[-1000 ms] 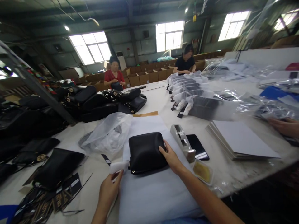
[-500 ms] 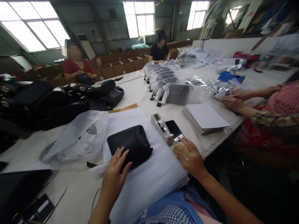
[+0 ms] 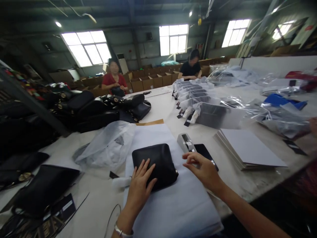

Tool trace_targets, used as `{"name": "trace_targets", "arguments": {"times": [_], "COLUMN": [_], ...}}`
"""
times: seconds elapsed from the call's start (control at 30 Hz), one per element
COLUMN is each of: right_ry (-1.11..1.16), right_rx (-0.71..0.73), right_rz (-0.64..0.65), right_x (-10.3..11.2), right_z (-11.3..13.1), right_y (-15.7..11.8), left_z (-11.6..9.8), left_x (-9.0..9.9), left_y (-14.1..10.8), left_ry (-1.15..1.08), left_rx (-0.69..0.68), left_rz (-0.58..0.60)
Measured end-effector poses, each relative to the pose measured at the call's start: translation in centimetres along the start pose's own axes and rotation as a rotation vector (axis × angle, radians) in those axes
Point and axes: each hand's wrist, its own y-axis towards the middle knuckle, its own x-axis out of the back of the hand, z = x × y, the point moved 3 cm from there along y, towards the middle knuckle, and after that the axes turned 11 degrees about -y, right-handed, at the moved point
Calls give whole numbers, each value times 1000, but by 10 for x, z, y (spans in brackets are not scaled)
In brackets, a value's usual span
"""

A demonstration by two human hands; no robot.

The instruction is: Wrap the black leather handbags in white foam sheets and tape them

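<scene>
A small black leather-look bag (image 3: 164, 160) with a zip lies flat on a stack of white sheets (image 3: 180, 208). My left hand (image 3: 140, 186) rests on its near left part, fingers stretched out and flat. My right hand (image 3: 205, 172) hovers right of the bag, thumb and fingers curled into a pinch; whatever is between the tips, I cannot make out. Just beyond it stands a tape dispenser (image 3: 184, 142), with a dark phone-like slab (image 3: 205, 152) beside it. A white wrapped strip (image 3: 121, 182) and a dark tag (image 3: 114, 175) lie left of the bag.
A crumpled clear plastic bag (image 3: 104, 147) lies on the left, before heaped black bags (image 3: 99, 112). Thin boards (image 3: 250, 147) are stacked at right. Several wrapped bags (image 3: 210, 114) stand in a row behind. Two people sit across the table; another person's hand shows at the right edge.
The head view has swung left and up, so things sit farther right and lower. My right hand has left the yellowish thing by the dispenser and now pinches. My left hand stays on the bag.
</scene>
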Motion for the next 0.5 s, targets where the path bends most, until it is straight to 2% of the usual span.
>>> {"name": "trace_targets", "arguments": {"times": [0.07, 0.13, 0.23, 0.3, 0.4, 0.5], "right_ry": [42, -60, -209, -291, -419, -500], "right_rx": [50, 102, 139, 112, 14, -32], "right_rz": [149, 239, 308, 339, 364, 349], "right_x": [-28, -63, -122, -159, -200, -221], "right_z": [8, 6, -6, -18, -37, -53], "right_y": [45, 91, 156, 189, 216, 222], "left_z": [-1, -2, -1, 2, 8, 17], "left_x": [-1, -1, -2, -4, -7, -13], "left_y": [-1, -1, -2, -3, -5, -5], "left_ry": [-13, -23, -24, -17, 3, 37], "left_rx": [5, 8, 8, -2, -40, -90], "left_rz": [-8, -19, -41, -52, -56, -38]}}
